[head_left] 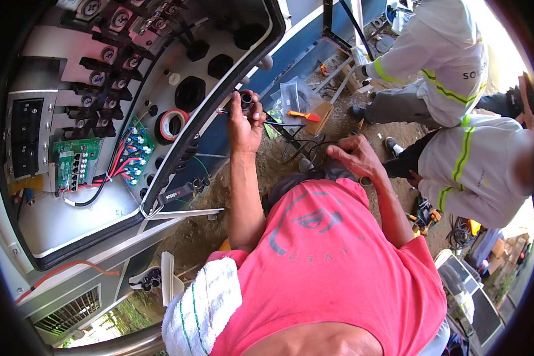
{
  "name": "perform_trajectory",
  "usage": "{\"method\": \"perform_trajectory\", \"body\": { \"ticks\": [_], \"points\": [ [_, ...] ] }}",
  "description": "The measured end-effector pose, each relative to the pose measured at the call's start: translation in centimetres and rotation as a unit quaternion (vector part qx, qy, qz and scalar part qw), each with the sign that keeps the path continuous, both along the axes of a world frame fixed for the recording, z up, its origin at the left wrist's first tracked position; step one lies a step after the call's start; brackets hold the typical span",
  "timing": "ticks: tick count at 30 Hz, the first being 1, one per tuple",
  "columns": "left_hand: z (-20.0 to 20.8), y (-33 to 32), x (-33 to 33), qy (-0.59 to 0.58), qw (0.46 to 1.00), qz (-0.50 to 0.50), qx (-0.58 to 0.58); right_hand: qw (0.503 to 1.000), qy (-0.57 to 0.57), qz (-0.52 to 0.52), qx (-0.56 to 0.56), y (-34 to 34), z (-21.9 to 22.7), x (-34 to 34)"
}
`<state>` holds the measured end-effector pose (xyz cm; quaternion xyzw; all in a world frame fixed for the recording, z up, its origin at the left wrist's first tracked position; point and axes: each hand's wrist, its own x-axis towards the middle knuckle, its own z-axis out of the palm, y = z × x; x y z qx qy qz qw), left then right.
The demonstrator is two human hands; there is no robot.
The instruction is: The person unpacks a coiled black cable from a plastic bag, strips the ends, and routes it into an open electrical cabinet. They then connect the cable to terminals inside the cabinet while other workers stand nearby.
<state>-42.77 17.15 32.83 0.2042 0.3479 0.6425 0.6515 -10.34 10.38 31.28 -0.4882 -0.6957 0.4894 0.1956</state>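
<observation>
My left hand [246, 123] is raised beside the rim of an open electrical cabinet [89, 222], its fingers closed around a black ring-shaped cable fitting [247, 101]. At hip height, my right hand [357, 155] has its fingers curled; whatever may be in them is hidden. Black cable [302, 148] loops between the two hands, in front of my body. Inside the cabinet, a red-edged tape roll [173, 125] rests against the wall with large black cable glands [190, 93]. Green circuit boards [77, 163] with red and black wires sit lower down.
Past my hands, an orange-and-yellow knife [304, 115] lies by clear plastic bags [292, 98] and cardboard [320, 115]. Two people in white reflective tops [427, 65] are close on the right. Tools [424, 216] and coiled cable [460, 232] lie on the ground there.
</observation>
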Motion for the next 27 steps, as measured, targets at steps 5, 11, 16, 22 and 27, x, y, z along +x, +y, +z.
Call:
{"method": "perform_trajectory", "body": {
  "ticks": [5,11,16,22,27],
  "points": [
    [0.8,-0.2,0.0,0.063,0.997,-0.022,0.037,0.984,-0.075,0.051,0.154,0.6,-4.7,-1.9],
    [3.4,-1.6,1.5,0.071,0.994,-0.074,0.030,0.935,-0.234,0.191,0.184,-0.1,-16.7,-5.2],
    [5.7,-3.0,2.1,0.067,0.984,-0.166,0.022,0.921,-0.279,0.260,0.078,-0.7,-21.3,-7.7],
    [7.9,-4.0,2.4,0.123,0.976,-0.181,0.012,0.987,-0.129,0.097,-0.004,3.3,-9.6,-7.1],
    [8.5,-2.6,2.8,0.207,0.974,-0.078,0.043,0.980,0.180,0.068,-0.047,3.7,1.3,-9.1]
  ]
}}
